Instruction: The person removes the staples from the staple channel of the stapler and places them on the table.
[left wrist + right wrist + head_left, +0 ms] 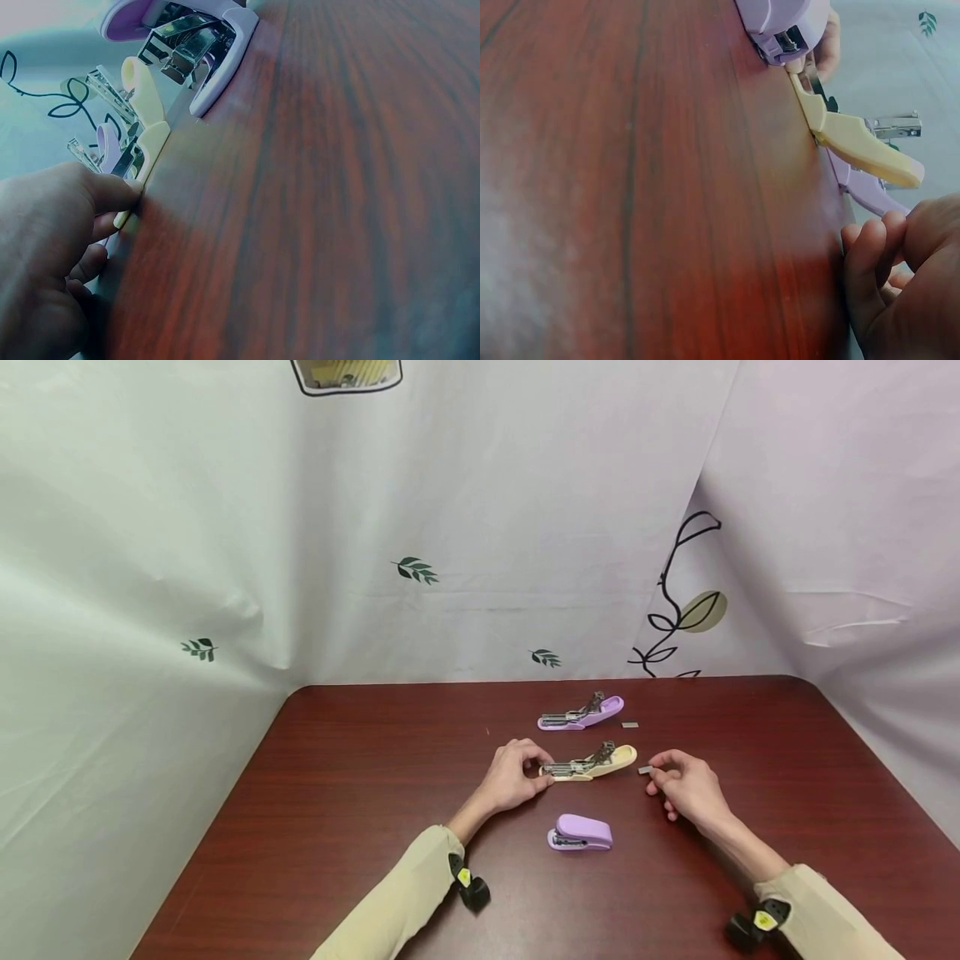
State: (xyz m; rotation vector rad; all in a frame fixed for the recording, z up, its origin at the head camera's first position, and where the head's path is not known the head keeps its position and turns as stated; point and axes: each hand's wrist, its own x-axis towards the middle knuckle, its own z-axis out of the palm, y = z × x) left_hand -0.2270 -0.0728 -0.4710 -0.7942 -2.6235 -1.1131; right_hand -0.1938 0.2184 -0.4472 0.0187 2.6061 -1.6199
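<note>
A yellow stapler [617, 760], opened out flat, lies on the table; my left hand [516, 775] grips its left end between thumb and fingers. In the left wrist view my left hand [52, 247] pinches the tip of the yellow stapler [154, 139]. To the right of it, my right hand [690, 787] pinches a small grey staple strip [645, 770] just off the stapler's raised end. The right wrist view shows my right hand [911, 277] with curled fingers beside the yellow stapler [866, 146]; the strip is hidden there.
Behind the yellow stapler lies an opened purple stapler [600, 713], with another staple strip [629, 725] to its right. A closed purple stapler [583, 832] stands nearer the front. The reddish-brown table [337, 760] ends at a hanging light cloth [480, 527].
</note>
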